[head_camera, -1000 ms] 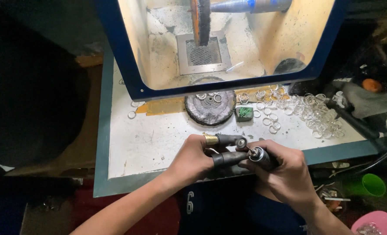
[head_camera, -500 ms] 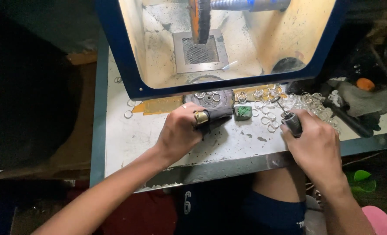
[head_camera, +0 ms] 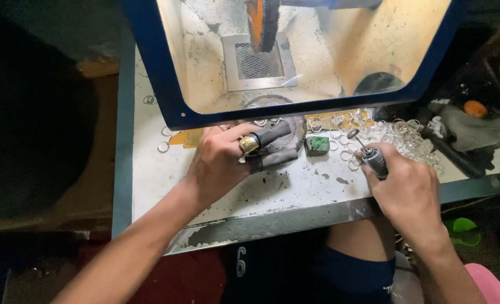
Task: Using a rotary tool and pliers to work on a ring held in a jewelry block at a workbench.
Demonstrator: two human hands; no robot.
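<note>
My left hand [head_camera: 223,160] rests on the white bench top [head_camera: 312,186], its index and middle fingers in dark finger covers. A gold-coloured ring [head_camera: 249,144] sits on the covered index finger. My right hand [head_camera: 407,194] is closed around a dark rotary hand tool [head_camera: 373,160] whose thin tip points toward a scatter of small silvery rings [head_camera: 396,132]. A small green block [head_camera: 317,145] lies on the bench between the two hands. The hands are well apart.
A blue-framed polishing box [head_camera: 165,84] stands at the back, with a spinning wheel [head_camera: 261,25] and a metal grille [head_camera: 256,61] inside. A round dark disc [head_camera: 297,126] lies under its front edge. Dark tools [head_camera: 458,155] lie at right; a green object [head_camera: 462,231] sits below.
The hands were together at the bench's front edge, the tool against the ring. They have since parted: the left hand moved up toward the box, the right hand with the tool out to the right.
</note>
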